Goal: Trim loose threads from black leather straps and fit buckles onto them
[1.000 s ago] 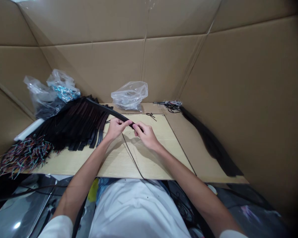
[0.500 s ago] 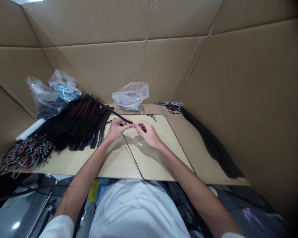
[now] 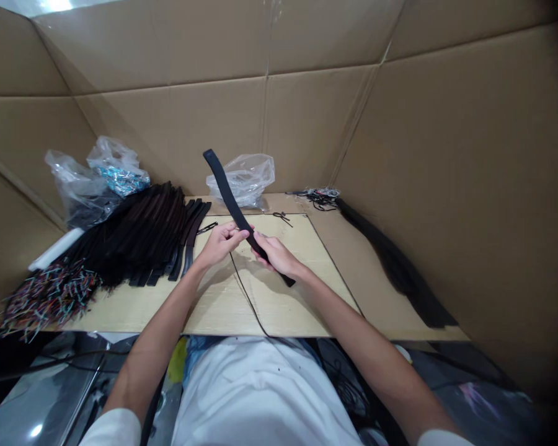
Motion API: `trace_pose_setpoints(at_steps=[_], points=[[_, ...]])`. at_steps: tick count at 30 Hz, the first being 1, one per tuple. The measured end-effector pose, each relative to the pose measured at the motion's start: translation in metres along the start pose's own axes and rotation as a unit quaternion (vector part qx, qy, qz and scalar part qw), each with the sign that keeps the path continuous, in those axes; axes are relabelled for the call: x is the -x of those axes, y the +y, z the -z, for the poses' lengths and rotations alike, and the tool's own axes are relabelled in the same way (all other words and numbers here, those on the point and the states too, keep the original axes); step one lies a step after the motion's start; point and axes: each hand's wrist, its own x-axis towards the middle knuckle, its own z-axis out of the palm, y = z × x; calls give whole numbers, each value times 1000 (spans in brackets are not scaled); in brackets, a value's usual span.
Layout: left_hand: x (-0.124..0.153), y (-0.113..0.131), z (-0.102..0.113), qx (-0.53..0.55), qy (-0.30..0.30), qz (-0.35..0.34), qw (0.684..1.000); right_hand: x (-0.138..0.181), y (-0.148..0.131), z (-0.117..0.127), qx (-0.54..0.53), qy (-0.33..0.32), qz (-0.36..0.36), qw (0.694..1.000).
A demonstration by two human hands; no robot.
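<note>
A long black strap (image 3: pixel 225 189) slants up and away from my hands, its far end lifted off the table and its near end poking out below my right hand. My left hand (image 3: pixel 219 243) pinches the strap near its middle, fingers closed. Just to the right of it, my right hand (image 3: pixel 273 253) is closed round the same strap. A thin black cord (image 3: pixel 246 296) runs from my hands down toward my body. Both hands hover over the light wooden board (image 3: pixel 279 303).
A large heap of black straps (image 3: pixel 139 238) with coloured tags (image 3: pixel 46 294) lies at the left. Plastic bags (image 3: pixel 244 178) sit at the back and back left (image 3: pixel 97 176). A dark bundle (image 3: pixel 395 269) lies along the right. Cardboard walls (image 3: pixel 446 155) enclose the table.
The strap lay low, pointing left toward the heap; it is now swung upright and pulled through my hands, so its near end shows below my right hand.
</note>
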Motion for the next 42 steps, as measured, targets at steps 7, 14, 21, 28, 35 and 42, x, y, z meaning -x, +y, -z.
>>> trace_pose_setpoints(at_steps=[7,14,21,28,35,42], points=[[-1,8,-3,59,-34,48,997,6,-9,8,-76,-172,-77,979],[-5,-7,-1,41,98,36,994,-6,1,-5,65,38,89,993],[-3,0,-2,9,10,26,1000,-3,1,5,-94,-60,-67,992],[2,14,1,18,47,3,999,-4,-1,8,-129,-85,-48,987],[-6,2,-1,-29,153,-10,988,-5,2,-1,76,18,107,991],[-1,5,12,22,3,39,999,5,-7,-3,-24,-35,35,998]])
